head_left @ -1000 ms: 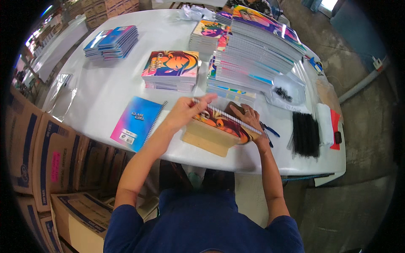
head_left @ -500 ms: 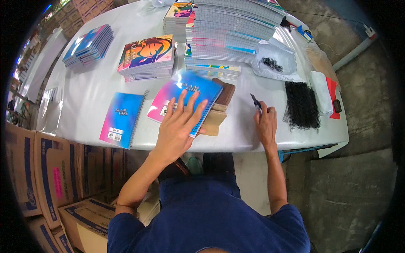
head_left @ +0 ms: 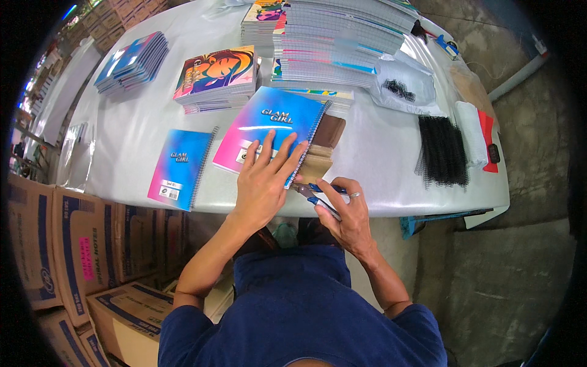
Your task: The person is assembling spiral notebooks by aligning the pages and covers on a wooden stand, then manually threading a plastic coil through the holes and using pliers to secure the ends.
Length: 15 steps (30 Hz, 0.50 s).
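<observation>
My left hand (head_left: 264, 177) lies flat with fingers spread on a pink-and-blue spiral notebook (head_left: 260, 110), pressing on its cover. The notebook rests tilted beside a brown wooden block (head_left: 328, 131), partly over it and a lighter tan piece (head_left: 317, 166). In my right hand (head_left: 350, 217) is a pair of pliers (head_left: 313, 196) with blue-edged handles. The jaws are at the near end of the notebook's wire coil; whether they grip the wire is too small to tell. A second such notebook (head_left: 178, 165) lies flat to the left.
Behind stand a notebook stack with an orange picture cover (head_left: 215, 73), a tall notebook stack (head_left: 330, 46) and a blue stack (head_left: 133, 61). At right lie black coils (head_left: 441, 151), a white bag (head_left: 403, 82) and a red strip (head_left: 489, 140). Cardboard boxes (head_left: 85, 244) are at lower left.
My right hand has swung left with the pliers, from the bare table to the notebook's near coil end. The notebook under my left hand has shifted slightly; its cover now shows more plainly.
</observation>
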### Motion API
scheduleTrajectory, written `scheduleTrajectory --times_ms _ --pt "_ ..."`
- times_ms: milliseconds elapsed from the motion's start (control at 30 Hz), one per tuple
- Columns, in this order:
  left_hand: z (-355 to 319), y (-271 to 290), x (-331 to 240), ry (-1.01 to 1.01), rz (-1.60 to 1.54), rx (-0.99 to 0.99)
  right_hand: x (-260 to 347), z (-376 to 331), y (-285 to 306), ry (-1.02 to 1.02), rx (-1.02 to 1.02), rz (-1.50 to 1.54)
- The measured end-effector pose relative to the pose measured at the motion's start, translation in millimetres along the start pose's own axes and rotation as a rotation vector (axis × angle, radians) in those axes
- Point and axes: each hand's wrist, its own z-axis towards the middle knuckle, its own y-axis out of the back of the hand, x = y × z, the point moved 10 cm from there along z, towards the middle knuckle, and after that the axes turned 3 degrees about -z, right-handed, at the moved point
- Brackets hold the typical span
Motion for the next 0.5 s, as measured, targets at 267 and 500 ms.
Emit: scheduleTrajectory --times_ms 267,500 --pt "-11 1 8 -0.013 -0.001 -0.022 -29 -4 -49 -0.582 0.703 0.562" --pt "-12 61 89 0.282 -0.474 -0.298 -84 34 15 -0.455 0.197 0.306"
